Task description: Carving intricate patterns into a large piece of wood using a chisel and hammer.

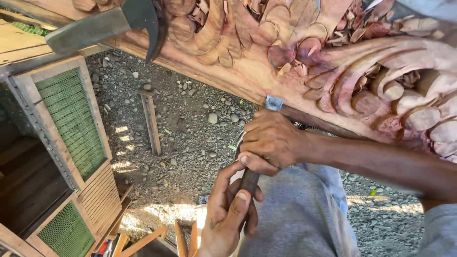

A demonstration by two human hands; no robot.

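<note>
A large reddish wood panel (pixel 247 76) carved with scrolls and leaves spans the top, with loose wood chips (pixel 362 28) lying in its hollows. My right hand (pixel 269 143) is wrapped around the upper part of a dark-handled carving tool (pixel 248 181) just below the panel's edge. My left hand (pixel 228 209) grips the lower end of the same handle. The tool's blade is hidden behind my right hand. A second tool with a flat metal tip (pixel 274 103) and dark shaft lies along the panel's edge, just above my right hand.
A claw hammer (pixel 119 21) rests on the panel at the top left. A wooden cabinet with green mesh doors (pixel 71 123) stands at the left. Gravel ground (pixel 190 128) lies below, with a wooden stake (pixel 151 121) and wood strips (pixel 181 238). My grey-clothed lap (pixel 300 214) is at the bottom.
</note>
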